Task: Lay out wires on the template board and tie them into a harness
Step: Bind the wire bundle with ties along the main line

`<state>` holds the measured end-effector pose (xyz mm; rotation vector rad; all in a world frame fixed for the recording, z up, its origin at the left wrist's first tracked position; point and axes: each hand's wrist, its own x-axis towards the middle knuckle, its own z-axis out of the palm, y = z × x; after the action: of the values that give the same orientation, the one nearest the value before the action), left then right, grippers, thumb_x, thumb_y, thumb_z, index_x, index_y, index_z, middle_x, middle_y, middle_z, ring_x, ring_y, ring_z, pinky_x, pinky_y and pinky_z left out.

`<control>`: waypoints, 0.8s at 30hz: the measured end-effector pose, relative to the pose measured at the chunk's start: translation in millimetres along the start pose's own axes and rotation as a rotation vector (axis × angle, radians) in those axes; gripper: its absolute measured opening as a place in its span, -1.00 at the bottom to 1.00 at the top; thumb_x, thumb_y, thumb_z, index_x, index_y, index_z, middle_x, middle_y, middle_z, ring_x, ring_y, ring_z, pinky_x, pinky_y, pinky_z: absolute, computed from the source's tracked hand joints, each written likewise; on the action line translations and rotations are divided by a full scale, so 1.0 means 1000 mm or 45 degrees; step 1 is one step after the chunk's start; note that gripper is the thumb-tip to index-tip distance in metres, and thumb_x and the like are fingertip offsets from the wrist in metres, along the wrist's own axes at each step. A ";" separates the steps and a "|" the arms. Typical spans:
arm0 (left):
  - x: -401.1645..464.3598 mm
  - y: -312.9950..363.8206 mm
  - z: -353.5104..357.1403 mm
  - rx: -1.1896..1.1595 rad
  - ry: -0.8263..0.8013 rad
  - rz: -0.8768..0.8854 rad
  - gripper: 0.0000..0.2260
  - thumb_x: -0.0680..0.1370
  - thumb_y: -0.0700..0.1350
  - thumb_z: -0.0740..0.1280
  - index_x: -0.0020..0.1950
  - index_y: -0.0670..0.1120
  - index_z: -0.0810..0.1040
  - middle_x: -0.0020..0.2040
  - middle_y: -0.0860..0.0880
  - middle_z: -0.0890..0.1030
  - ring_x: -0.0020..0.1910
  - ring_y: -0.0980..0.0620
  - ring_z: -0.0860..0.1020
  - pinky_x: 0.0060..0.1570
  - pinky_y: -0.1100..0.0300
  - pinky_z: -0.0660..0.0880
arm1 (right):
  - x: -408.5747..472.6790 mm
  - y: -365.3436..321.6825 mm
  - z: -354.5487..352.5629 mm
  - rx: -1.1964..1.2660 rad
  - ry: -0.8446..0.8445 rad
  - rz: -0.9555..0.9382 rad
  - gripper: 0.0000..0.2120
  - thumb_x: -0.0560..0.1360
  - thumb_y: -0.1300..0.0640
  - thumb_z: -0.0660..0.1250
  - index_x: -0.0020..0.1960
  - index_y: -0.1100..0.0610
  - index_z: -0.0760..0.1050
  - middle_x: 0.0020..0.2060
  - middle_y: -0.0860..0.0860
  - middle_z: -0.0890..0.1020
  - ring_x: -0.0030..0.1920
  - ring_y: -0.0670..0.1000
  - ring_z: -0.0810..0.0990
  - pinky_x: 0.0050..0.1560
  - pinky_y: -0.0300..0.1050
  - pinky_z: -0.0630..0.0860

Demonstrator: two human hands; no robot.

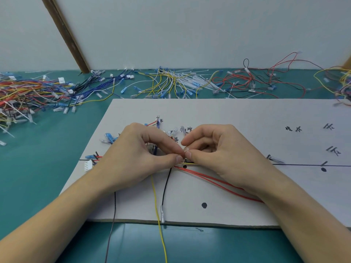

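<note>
A grey template board (237,118) with black lines, dots and handwritten marks lies on the teal table. A bundle of wires (187,163) runs along its drawn line. My left hand (138,156) and my right hand (220,152) meet over the bundle, each pinching it with thumb and forefinger; something small and pale sits between the fingertips, too small to name. Two red wires (212,178) trail right under my right wrist. A yellow wire (157,209) and a black wire (164,188) with a clear terminal hang toward me. A white connector (88,165) lies at the bundle's left end.
Loose wires with blue and clear terminals lie in heaps along the back of the table: a multicoloured pile (28,95) at left, yellow and white ones with white cable ties (190,80) in the middle, red and black ones (266,80) at right. A wooden bar (64,33) leans on the wall.
</note>
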<state>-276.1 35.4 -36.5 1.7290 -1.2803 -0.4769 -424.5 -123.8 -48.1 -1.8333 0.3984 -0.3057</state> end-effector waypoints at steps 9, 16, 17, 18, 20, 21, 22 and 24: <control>0.000 -0.001 0.001 0.010 0.035 -0.039 -0.90 0.40 -0.04 0.55 -0.13 0.14 0.76 -0.21 0.08 0.74 -0.18 0.11 0.69 -0.12 0.34 0.52 | 0.000 0.001 0.000 -0.023 -0.002 -0.024 -0.89 0.50 0.23 0.48 -0.04 0.03 0.67 -0.21 -0.01 0.76 -0.11 0.18 0.73 0.06 0.35 0.60; 0.000 0.000 0.002 0.016 0.041 -0.073 -0.92 0.40 -0.03 0.54 -0.14 0.14 0.76 -0.20 0.07 0.74 -0.16 0.10 0.70 -0.06 0.20 0.58 | 0.000 0.001 -0.001 -0.017 -0.015 -0.017 -0.88 0.50 0.22 0.49 -0.03 0.02 0.68 -0.19 -0.01 0.77 -0.08 0.18 0.73 0.09 0.37 0.60; 0.000 0.000 0.002 0.015 0.043 -0.077 -0.93 0.41 -0.03 0.54 -0.14 0.13 0.76 -0.21 0.07 0.74 -0.16 0.11 0.70 -0.07 0.20 0.58 | 0.000 0.001 -0.001 -0.019 -0.017 -0.018 -0.88 0.50 0.23 0.49 -0.03 0.02 0.68 -0.19 -0.01 0.77 -0.09 0.17 0.73 0.10 0.35 0.60; 0.000 0.000 0.002 0.014 0.045 -0.079 -0.93 0.41 -0.03 0.54 -0.14 0.13 0.76 -0.21 0.07 0.74 -0.17 0.11 0.70 -0.07 0.21 0.58 | 0.000 0.001 -0.001 -0.022 -0.019 -0.020 -0.88 0.50 0.22 0.49 -0.03 0.02 0.68 -0.19 -0.02 0.77 -0.09 0.15 0.73 0.11 0.34 0.60; 0.000 0.000 0.002 0.015 0.047 -0.078 -0.93 0.41 -0.03 0.54 -0.14 0.12 0.76 -0.21 0.07 0.74 -0.17 0.10 0.70 -0.07 0.20 0.58 | 0.001 0.002 -0.001 -0.023 -0.024 -0.023 -0.88 0.50 0.21 0.48 -0.04 0.01 0.68 -0.19 -0.02 0.77 -0.10 0.13 0.74 0.11 0.32 0.61; 0.000 0.001 0.002 0.015 0.047 -0.078 -0.93 0.41 -0.03 0.54 -0.14 0.12 0.76 -0.21 0.07 0.74 -0.17 0.10 0.70 -0.07 0.20 0.59 | 0.001 0.002 -0.001 -0.023 -0.026 -0.025 -0.88 0.49 0.20 0.48 -0.04 0.00 0.68 -0.19 -0.02 0.77 -0.10 0.12 0.74 0.11 0.31 0.61; 0.000 0.001 0.002 0.016 0.047 -0.078 -0.94 0.41 -0.04 0.54 -0.14 0.12 0.76 -0.21 0.07 0.74 -0.17 0.09 0.70 -0.07 0.19 0.59 | 0.001 0.002 -0.001 -0.023 -0.027 -0.029 -0.88 0.48 0.18 0.48 -0.03 -0.01 0.68 -0.18 -0.02 0.77 -0.10 0.11 0.74 0.11 0.30 0.62; 0.000 0.001 0.002 0.023 0.047 -0.080 -0.94 0.41 -0.04 0.53 -0.14 0.11 0.76 -0.21 0.07 0.74 -0.17 0.08 0.70 -0.07 0.19 0.58 | 0.001 0.002 -0.001 -0.024 -0.028 -0.037 -0.88 0.47 0.16 0.47 -0.03 -0.03 0.68 -0.19 -0.03 0.77 -0.11 0.09 0.74 0.10 0.29 0.62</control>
<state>-278.0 34.5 -36.8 1.7891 -1.2109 -0.4691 -424.6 -125.7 -50.1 -1.8605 0.3610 -0.3021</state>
